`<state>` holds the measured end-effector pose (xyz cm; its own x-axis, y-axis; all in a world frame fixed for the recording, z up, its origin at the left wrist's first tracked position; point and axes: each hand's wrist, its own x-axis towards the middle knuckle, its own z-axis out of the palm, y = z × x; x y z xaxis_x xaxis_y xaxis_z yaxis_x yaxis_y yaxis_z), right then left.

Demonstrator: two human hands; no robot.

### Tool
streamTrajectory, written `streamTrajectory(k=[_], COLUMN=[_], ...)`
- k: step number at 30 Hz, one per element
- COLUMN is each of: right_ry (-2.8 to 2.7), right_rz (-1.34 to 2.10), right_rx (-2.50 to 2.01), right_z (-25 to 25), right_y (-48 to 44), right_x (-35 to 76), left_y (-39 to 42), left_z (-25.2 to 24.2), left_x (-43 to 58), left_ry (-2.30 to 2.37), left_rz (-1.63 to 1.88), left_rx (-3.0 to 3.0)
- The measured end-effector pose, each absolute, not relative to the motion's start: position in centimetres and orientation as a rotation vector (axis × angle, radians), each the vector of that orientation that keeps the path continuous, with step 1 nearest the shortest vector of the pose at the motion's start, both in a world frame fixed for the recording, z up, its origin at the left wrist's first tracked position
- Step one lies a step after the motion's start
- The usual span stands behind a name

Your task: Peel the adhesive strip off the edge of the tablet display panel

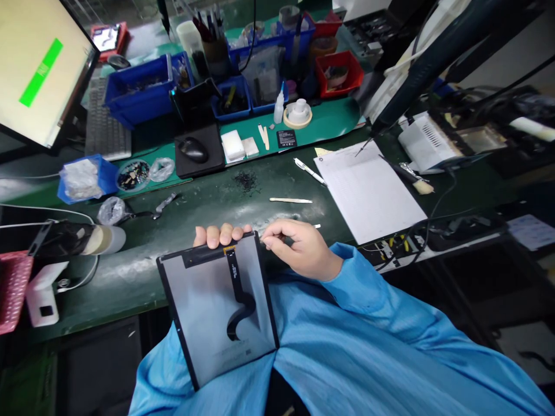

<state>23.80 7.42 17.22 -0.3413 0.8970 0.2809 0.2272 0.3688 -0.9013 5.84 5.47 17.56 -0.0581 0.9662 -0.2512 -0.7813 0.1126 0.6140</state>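
Low in the frame's centre, a grey screen panel (217, 306) with a black flex cable (237, 289) down its back, propped against blue sleeves. Left hand (221, 235) hooked over the panel's top edge, fingers curled shut on it. Right hand (299, 248) at the panel's upper right corner, fingertips pinched together on that corner. Beyond, on the green bench (208, 202), a thin pale stick (290, 200) and a sheet of paper (368, 190) right of centre. Farther up, a black mouse (193, 149), blue bins (139, 86), and a monitor (39, 63) at upper left.
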Motion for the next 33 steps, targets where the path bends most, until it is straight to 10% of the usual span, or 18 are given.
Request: streamTrajectory(k=[19, 33], right_ry=[-1.523, -1.639], right_rz=[1.337, 0.718], right_rx=[-1.144, -1.234], right_z=[17.9, 16.9], right_y=[7.7, 5.7], right_x=[22.4, 22.0], left_y=[5.8, 6.0], left_z=[18.0, 18.2], left_x=[6.2, 6.6], left_ry=[0.438, 0.499], left_rz=[1.526, 1.512], left_rx=[0.21, 0.178])
